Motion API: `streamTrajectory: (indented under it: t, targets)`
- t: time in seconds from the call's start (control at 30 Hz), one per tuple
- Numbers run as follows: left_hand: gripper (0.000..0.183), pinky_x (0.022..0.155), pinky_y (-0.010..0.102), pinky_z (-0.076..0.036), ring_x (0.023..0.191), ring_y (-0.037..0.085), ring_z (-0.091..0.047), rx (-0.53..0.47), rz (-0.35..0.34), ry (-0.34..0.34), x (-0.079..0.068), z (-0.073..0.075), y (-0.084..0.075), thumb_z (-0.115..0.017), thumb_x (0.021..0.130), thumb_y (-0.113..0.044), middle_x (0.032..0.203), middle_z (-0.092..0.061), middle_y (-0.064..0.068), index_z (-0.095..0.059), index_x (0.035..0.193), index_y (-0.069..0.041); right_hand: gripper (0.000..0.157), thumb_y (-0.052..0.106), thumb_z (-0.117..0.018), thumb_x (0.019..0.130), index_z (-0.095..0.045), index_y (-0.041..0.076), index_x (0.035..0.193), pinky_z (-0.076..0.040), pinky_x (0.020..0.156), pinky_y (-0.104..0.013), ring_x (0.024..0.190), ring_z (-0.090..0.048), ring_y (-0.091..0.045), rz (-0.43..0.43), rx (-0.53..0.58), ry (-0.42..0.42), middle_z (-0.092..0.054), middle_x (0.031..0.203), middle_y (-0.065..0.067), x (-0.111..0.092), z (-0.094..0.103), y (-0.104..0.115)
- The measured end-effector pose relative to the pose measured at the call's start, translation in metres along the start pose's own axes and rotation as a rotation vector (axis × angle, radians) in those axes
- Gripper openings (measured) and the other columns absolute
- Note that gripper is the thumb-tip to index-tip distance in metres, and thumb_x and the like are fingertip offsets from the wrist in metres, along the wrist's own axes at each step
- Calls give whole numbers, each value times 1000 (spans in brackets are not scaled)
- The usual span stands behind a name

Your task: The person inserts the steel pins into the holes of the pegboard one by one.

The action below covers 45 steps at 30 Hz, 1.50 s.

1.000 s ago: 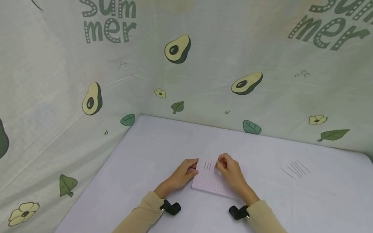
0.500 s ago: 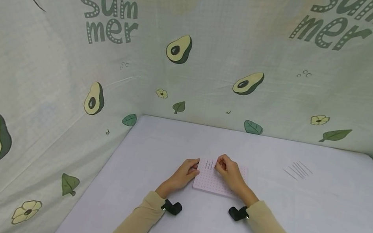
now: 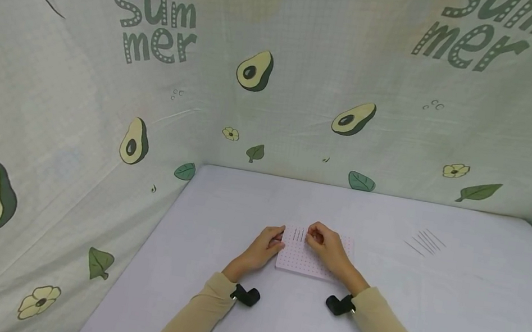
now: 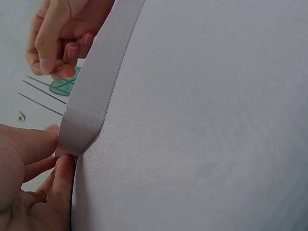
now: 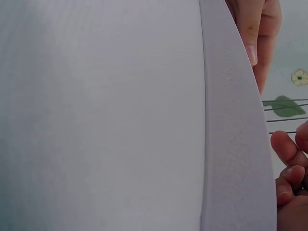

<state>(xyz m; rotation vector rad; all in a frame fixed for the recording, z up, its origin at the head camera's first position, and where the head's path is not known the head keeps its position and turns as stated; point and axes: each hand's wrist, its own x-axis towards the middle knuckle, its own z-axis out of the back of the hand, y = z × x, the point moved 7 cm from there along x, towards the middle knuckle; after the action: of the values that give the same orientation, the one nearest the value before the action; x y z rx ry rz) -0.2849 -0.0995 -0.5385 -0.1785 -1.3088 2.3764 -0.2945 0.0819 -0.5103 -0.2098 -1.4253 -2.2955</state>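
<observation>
A pale pink block with a grid of small holes (image 3: pixel 298 260) lies on the table. Several thin dark metal pins (image 4: pixel 41 104) stand up from its far left part. My left hand (image 3: pixel 261 247) grips the block's left edge, thumb and fingers around the corner in the left wrist view. Over the block's far side, my right hand (image 3: pixel 330 249) pinches another thin pin (image 5: pixel 283 132) between thumb and forefinger, beside the standing ones. Its fingers cover part of this pin, and whether its lower end sits in a hole is hidden.
Several loose thin pins (image 3: pixel 425 242) lie in a slanted group on the white table (image 3: pixel 469 319), to the right of the block. A printed cloth (image 3: pixel 309 41) hangs behind and to the left. Black wrist cameras (image 3: pixel 246 296) sit at both cuffs.
My right hand has sunk slightly toward the block, still pinching the pin. The left hand keeps its hold on the edge, and the head view has shifted a little.
</observation>
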Motion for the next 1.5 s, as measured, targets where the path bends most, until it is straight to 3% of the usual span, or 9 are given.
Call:
streamTrajectory:
  t: [0.5,0.73,1.0,1.2,1.5]
  targets:
    - [51,105,34,-45,118,25,-49,22,12,-14,3,-1,0,-54,103,-5,133,-45,21,-36,149,7,8,12,-69,95,-65,5,97,-44,61,-21,73,-50,-17,-97,51,42,-57,81,-2,-2,17,-12]
    - [51,104,35,-46,119,30,-50,-9,8,-14,2,0,-3,-55,102,-4,135,-44,23,-37,148,9,9,10,-67,97,-65,2,99,-44,62,-20,75,-52,-17,-149,62,15,-60,83,-5,-2,39,-16]
    - [51,103,39,-46,120,33,-50,-43,-7,-15,4,0,-4,-54,102,-3,137,-43,26,-37,147,10,9,5,-64,97,-64,-3,99,-46,60,-19,75,-57,-20,-146,29,-16,-66,85,-10,-5,67,-25]
    - [51,103,34,-46,120,32,-50,-30,-5,-8,4,0,-4,-55,102,-2,136,-43,25,-36,147,10,7,3,-64,96,-64,-4,99,-46,61,-18,76,-60,-25,-169,1,-51,-67,85,-11,-10,85,-32]
    - [51,103,35,-46,119,28,-50,-25,-1,-10,3,0,0,-55,102,-5,136,-44,23,-37,148,8,19,15,-70,95,-71,-3,103,-46,60,-17,75,-56,-18,-188,-96,-98,-70,90,-11,-24,117,-46]
